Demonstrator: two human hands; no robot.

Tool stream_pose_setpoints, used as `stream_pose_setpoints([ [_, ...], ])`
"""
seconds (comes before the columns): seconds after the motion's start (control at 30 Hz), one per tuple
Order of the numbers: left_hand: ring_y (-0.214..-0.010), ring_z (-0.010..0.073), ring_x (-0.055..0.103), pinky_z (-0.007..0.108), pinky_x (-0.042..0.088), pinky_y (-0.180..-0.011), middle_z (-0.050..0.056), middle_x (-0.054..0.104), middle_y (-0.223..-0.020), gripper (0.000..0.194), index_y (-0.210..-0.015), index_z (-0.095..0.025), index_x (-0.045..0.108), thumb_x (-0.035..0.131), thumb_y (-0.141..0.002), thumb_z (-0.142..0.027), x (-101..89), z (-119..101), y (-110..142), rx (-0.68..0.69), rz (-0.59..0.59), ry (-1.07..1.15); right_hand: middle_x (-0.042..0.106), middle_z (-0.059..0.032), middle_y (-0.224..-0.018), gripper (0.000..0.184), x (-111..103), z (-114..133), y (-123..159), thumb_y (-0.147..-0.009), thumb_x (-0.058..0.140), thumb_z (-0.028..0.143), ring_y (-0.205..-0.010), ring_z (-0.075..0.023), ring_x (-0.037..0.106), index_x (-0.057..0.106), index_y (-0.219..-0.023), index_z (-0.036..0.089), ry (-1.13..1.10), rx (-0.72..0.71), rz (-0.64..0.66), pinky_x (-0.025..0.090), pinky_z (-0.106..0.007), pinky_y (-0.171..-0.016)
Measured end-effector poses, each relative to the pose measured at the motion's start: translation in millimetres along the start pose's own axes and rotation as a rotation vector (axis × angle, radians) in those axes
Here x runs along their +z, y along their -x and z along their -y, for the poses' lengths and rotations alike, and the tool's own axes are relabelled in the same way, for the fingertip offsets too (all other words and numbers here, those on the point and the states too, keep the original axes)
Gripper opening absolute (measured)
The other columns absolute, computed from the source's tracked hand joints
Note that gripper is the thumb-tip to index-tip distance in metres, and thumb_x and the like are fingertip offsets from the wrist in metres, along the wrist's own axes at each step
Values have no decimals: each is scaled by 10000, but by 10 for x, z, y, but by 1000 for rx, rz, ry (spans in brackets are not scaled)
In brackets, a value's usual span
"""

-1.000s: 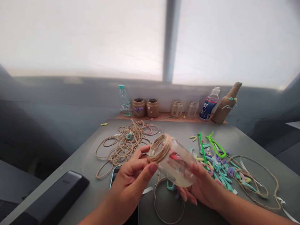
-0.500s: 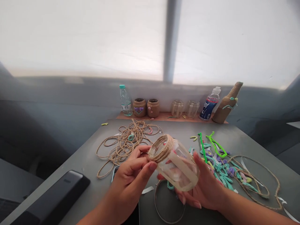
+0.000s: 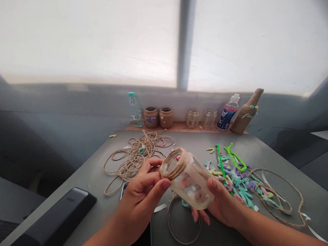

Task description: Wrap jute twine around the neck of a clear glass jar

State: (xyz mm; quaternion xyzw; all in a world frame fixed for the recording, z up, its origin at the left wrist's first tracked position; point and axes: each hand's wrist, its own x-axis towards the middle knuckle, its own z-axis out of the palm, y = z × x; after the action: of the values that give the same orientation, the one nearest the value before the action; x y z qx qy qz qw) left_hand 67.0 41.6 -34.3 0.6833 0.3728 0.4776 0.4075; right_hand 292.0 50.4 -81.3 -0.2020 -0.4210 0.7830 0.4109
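Note:
A clear glass jar [image 3: 191, 182] lies on its side above the table, its mouth turned towards me and to the left. Jute twine [image 3: 177, 165] is wound round its neck. My right hand [image 3: 220, 205] cups the jar's body from below, fingers closed around it. My left hand [image 3: 143, 191] pinches the twine at the jar's rim between thumb and fingers. A loose heap of the same twine [image 3: 133, 157] lies on the table just beyond my left hand.
Coloured pipe-cleaner pieces [image 3: 238, 177] and more twine [image 3: 279, 201] lie at right. A metal ring [image 3: 184, 222] and a phone [image 3: 125, 189] lie under my hands, a black case [image 3: 61, 218] at left. Bottles [image 3: 134, 109], wrapped jars [image 3: 151, 117] and plain jars [image 3: 193, 118] line the back ledge.
The jar has turned in my right hand, its mouth swinging more towards me. My left hand stays pinched at the rim.

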Motion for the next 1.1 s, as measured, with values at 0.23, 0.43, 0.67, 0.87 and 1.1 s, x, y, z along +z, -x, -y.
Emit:
stream_pose_setpoints([
  [0.23,-1269,282,426,393,367,-1075,88,681,-1057,401,-718,-220,732,559,-1001,-445,-2,6,9,-16,62,96,758,-114,-801,802,-24,-39,19,-802,546,837,-383,-122,616,629,-1197,144,-125,137,13,378,-152,-318],
  [0.43,-1264,285,468,374,407,-1045,89,689,-1014,396,-682,-209,717,565,-1006,-379,16,9,30,-18,14,87,785,-211,-946,857,-14,9,-1,-817,362,906,-424,-165,676,599,-1162,158,-150,223,7,375,-154,-309],
  [0.67,-1166,270,507,365,427,-1022,98,667,-1086,367,-743,-196,736,557,-1004,-383,34,-15,16,-14,-1,46,714,-171,-1108,786,51,27,-10,-815,539,831,-546,-204,744,532,-1293,207,-80,46,-131,406,-157,-307],
  [0.87,-1153,260,469,355,416,-1028,83,663,-1013,371,-754,-215,741,550,-1005,-411,30,12,26,-11,6,-3,726,-79,-873,809,35,44,-2,-810,744,634,-472,-158,695,441,-1436,220,-28,7,-51,411,-139,-320],
  [1.1,-1073,244,476,342,411,-994,61,629,-878,400,-679,-221,661,538,-1015,-399,20,-3,15,27,33,18,756,-114,-705,822,-65,-23,12,-898,371,819,-396,-156,658,607,-1226,104,-195,165,-21,415,-155,-313],
])
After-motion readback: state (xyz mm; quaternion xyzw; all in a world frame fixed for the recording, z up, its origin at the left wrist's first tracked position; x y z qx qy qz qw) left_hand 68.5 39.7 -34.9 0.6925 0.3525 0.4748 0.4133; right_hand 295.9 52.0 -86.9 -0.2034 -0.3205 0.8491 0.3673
